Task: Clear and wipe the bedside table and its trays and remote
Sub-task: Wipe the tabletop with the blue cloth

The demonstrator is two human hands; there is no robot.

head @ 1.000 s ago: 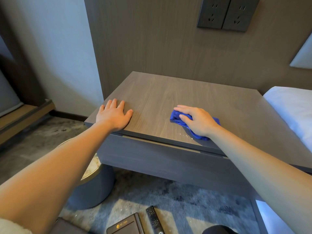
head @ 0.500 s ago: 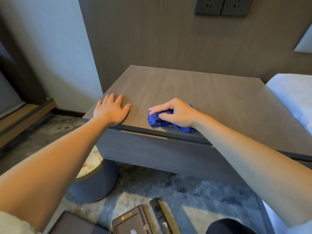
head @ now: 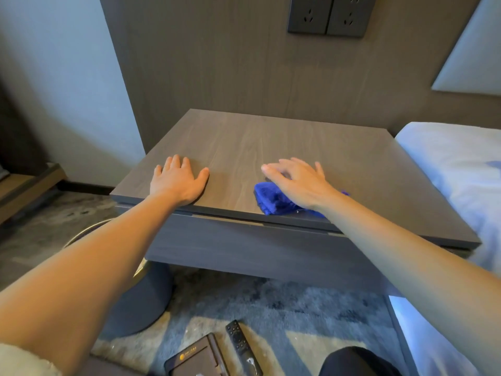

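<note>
In the head view, the bedside table [head: 271, 142] has a flat, square top of grey wood grain. The left hand [head: 177, 181] lies flat on it with fingers spread. The right hand [head: 298, 183], fingers straight, presses the soft, crumpled blue cloth [head: 272, 202] near the front edge. The slim black remote [head: 240, 344] and a dark rectangular tray [head: 195, 359] lie on the grey carpet [head: 311, 308] below.

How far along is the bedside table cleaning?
Done: bedside table cleared; tray and remote lie on the carpet. In hand: right hand presses the blue cloth near the front edge, left hand flat on the top. Left: probably finishing the top, then tray and remote.
</note>
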